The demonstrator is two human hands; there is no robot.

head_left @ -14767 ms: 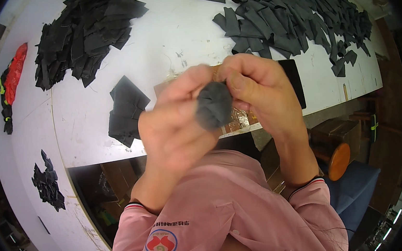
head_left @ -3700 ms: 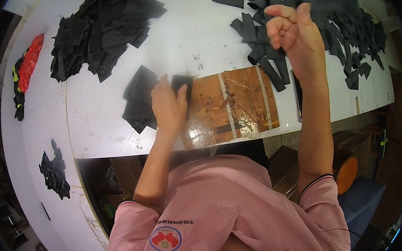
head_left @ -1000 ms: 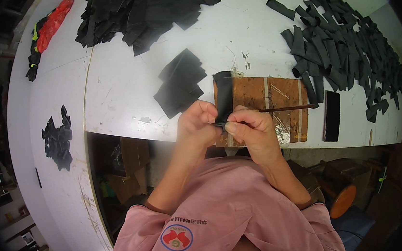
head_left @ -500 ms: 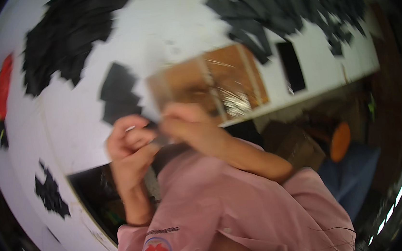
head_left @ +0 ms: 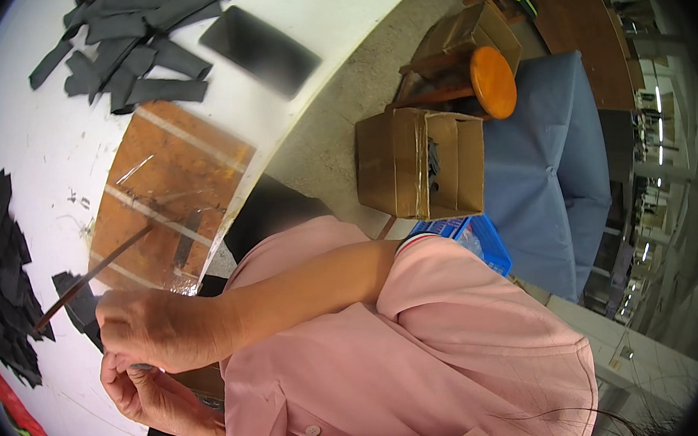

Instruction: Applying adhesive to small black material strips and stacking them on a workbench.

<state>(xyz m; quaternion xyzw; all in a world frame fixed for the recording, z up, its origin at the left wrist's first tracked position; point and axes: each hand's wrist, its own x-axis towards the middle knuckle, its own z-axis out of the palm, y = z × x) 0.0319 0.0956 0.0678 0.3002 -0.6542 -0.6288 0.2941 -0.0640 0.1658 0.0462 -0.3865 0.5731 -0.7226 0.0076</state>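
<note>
Hands meet beside the brown board [head_left: 166, 193], where the right hand [head_left: 158, 327], fingers curled tight, holds a thin brown stick [head_left: 90, 278] that slants up across the board's plastic sheet, while the left hand [head_left: 144, 397] cups just below it.

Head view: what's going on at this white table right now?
A person in a pink shirt has both hands close together at the edge of the white table. The right hand lies over the left hand; what the fingers pinch is hidden. A thin brown stick slants across a taped cardboard mat. Dark fabric strips lie beyond it, and a cardboard box stands on the floor.
</note>
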